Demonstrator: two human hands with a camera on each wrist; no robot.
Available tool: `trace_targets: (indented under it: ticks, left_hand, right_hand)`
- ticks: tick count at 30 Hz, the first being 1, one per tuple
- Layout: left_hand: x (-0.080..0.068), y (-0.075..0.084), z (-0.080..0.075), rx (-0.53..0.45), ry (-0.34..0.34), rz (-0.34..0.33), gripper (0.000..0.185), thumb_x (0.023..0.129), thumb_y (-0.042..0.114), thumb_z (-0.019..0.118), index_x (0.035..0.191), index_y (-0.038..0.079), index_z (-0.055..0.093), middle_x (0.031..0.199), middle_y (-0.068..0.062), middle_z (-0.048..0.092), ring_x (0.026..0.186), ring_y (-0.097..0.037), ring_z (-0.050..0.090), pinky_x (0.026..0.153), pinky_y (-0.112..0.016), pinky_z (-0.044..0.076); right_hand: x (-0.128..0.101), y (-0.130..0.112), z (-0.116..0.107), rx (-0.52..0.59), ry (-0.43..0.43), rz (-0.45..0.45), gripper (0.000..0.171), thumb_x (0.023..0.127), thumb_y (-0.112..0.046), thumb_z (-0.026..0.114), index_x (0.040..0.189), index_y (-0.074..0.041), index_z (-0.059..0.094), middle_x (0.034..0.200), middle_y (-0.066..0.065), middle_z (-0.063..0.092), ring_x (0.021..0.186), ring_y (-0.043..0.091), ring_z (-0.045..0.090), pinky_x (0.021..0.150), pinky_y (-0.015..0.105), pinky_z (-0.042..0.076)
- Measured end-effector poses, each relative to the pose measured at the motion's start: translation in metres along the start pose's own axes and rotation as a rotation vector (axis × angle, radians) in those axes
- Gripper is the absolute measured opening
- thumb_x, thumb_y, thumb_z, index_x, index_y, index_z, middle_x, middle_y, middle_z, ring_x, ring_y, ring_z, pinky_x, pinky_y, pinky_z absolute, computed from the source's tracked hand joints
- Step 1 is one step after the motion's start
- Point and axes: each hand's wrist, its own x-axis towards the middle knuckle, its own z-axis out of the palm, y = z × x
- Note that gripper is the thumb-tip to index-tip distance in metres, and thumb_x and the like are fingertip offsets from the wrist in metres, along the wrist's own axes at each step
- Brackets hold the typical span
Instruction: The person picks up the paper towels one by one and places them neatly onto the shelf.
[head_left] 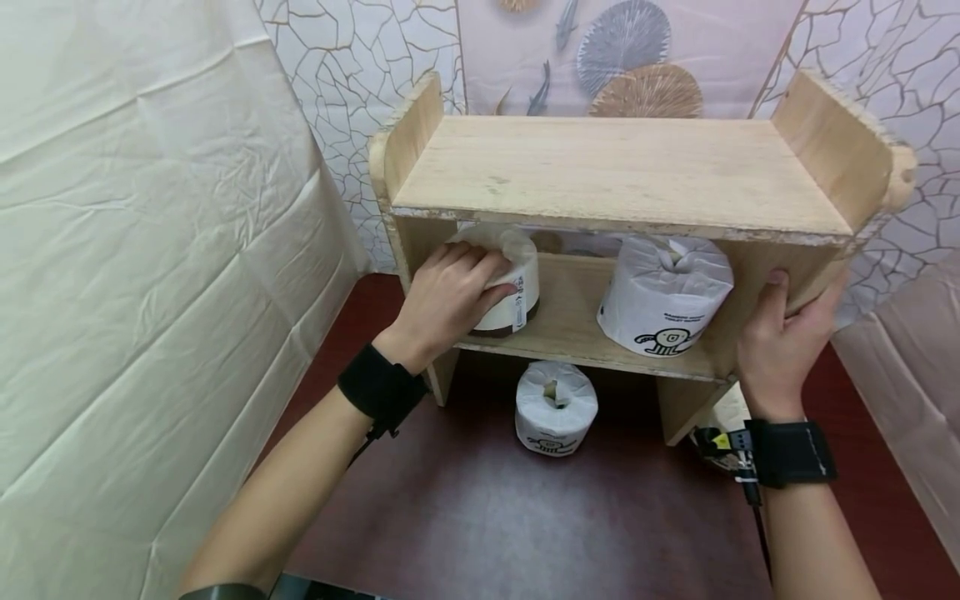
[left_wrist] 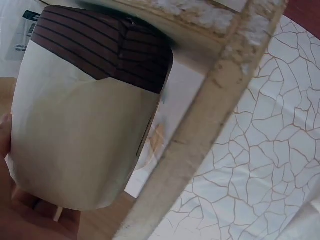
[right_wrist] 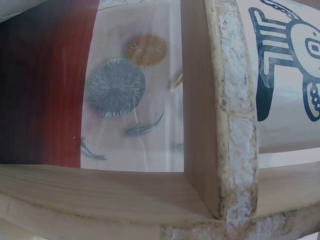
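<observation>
My left hand (head_left: 450, 300) grips a toilet roll (head_left: 527, 283) in a cream and brown wrapper at the left end of the middle shelf board. Its fingers lie over the top of the roll and the thumb lies along the front. The left wrist view shows the roll's cream side and dark striped band close up, beside the shelf's edge. On the right, my right hand (head_left: 787, 342) holds the side panel of a wooden shelf (head_left: 615, 167), thumb on the inner face. From the right wrist, only the shelf's rough board edges show, with that hand out of sight.
A white-wrapped toilet roll (head_left: 663, 300) with a printed cartoon figure stands on the middle board's right half. Below, another white roll (head_left: 557, 408) stands on the dark red table (head_left: 525, 525). Pale cloth (head_left: 150, 250) hangs at the left, patterned sheeting (head_left: 322, 58) behind.
</observation>
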Motion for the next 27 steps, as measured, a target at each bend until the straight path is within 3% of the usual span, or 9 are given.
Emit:
trace_targets:
  ticks: [11,20,27]
  left_hand:
    - [-0.007,-0.006,0.003,0.033,-0.031,0.041,0.028,0.102,0.032,0.073,0.119,0.009,0.07,0.109,-0.008,0.075,0.108,-0.029,0.067,0.098,-0.043,0.05]
    - [-0.008,-0.007,0.003,-0.065,-0.076,0.003,0.029,0.103,0.027,0.073,0.124,0.008,0.068,0.117,-0.008,0.073,0.114,-0.028,0.065,0.106,-0.041,0.048]
    - [-0.01,-0.006,0.006,-0.051,-0.106,-0.007,0.03,0.105,0.025,0.07,0.129,0.007,0.065,0.122,-0.011,0.071,0.118,-0.029,0.064,0.104,-0.041,0.05]
  right_hand:
    - [-0.001,-0.001,-0.001,-0.024,0.004,0.015,0.049,0.103,-0.009,0.053,0.151,-0.009,0.051,0.124,-0.002,0.063,0.114,0.02,0.059,0.098,0.027,0.043]
    - [-0.004,-0.013,0.002,-0.036,0.027,0.065,0.049,0.103,-0.009,0.053,0.152,-0.01,0.05,0.125,0.001,0.064,0.114,0.02,0.06,0.099,0.027,0.044]
    - [-0.006,-0.017,0.002,-0.049,0.023,0.068,0.049,0.103,-0.009,0.052,0.152,-0.01,0.05,0.121,-0.003,0.062,0.111,0.019,0.059,0.097,0.026,0.043]
